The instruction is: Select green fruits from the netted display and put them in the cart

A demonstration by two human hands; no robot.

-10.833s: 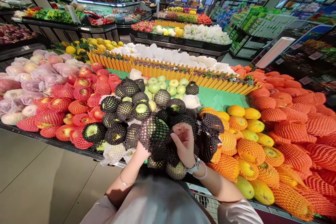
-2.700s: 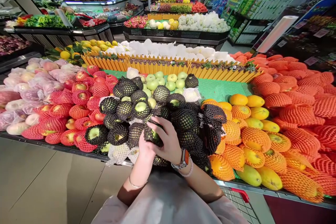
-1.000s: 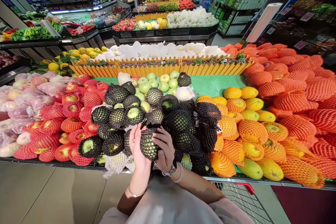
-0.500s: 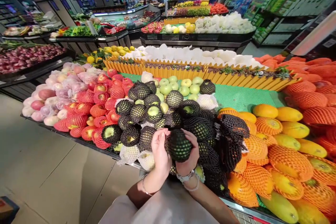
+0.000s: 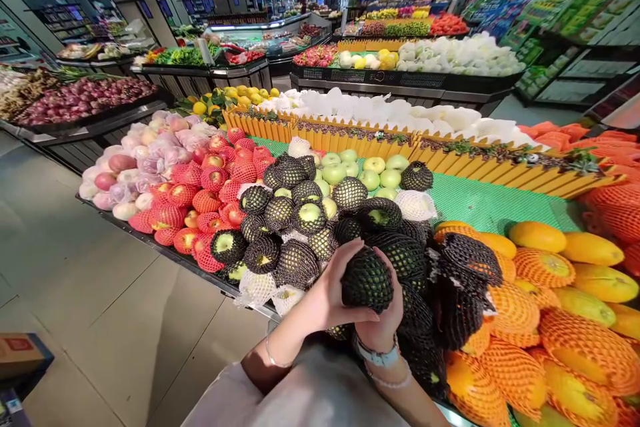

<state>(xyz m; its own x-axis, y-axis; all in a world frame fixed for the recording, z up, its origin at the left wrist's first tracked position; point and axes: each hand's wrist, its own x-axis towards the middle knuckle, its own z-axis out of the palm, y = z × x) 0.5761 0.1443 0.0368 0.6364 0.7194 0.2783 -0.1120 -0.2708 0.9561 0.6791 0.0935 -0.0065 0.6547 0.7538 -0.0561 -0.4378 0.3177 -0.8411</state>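
Note:
A round green fruit in a black foam net (image 5: 367,279) is held between my two hands, just above the front of the display. My left hand (image 5: 327,293) wraps its left side, fingers reaching over the top and thumb across the front low down. On the right, my right hand (image 5: 387,317) cups it from the side and below, with a watch (image 5: 380,355) on the wrist. Around and behind the hands lie green apples in black nets (image 5: 310,215). Large green fruits in black nets (image 5: 405,257) lie close to my right hand.
Red-netted apples (image 5: 185,197) and pale wrapped fruit (image 5: 120,170) lie to the left. Yellow melons in orange nets (image 5: 520,317) fill the right side. A low yellow picket fence (image 5: 350,137) runs along the back of the green mat (image 5: 480,200). Cardboard box (image 5: 20,355) at lower left.
The view has swung left, so the display sits farther right. My left hand has moved from resting beside the netted fruit to gripping around it, its thumb now across the front.

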